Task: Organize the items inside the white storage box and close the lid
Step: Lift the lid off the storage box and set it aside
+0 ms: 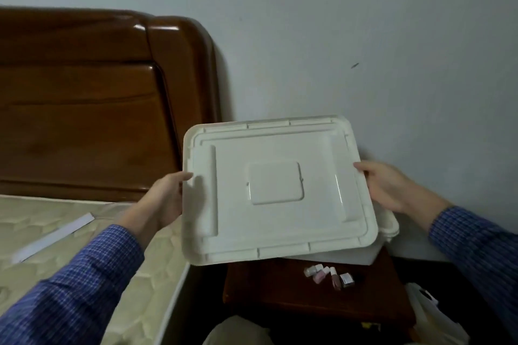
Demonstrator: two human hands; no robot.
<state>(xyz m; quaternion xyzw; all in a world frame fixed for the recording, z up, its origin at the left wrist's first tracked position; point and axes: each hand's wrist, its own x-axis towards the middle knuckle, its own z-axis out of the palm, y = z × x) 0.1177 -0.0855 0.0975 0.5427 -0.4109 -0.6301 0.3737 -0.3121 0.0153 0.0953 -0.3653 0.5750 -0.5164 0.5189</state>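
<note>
Both my hands grip the white lid [276, 190]: left hand [165, 199] on its left edge, thumb on top; right hand [384, 187] on the right edge. The lid is tilted towards me, held above the white storage box [388, 225], which it mostly hides. The box sits on a dark wooden nightstand [280, 294] against a pale wall [364, 22]. Small nail polish bottles [329, 277] lie on the nightstand in front of the box. To the left are a cream quilted mattress [42, 232] with a white strip [56, 235] on it, and a glossy brown headboard [84, 98].
</note>
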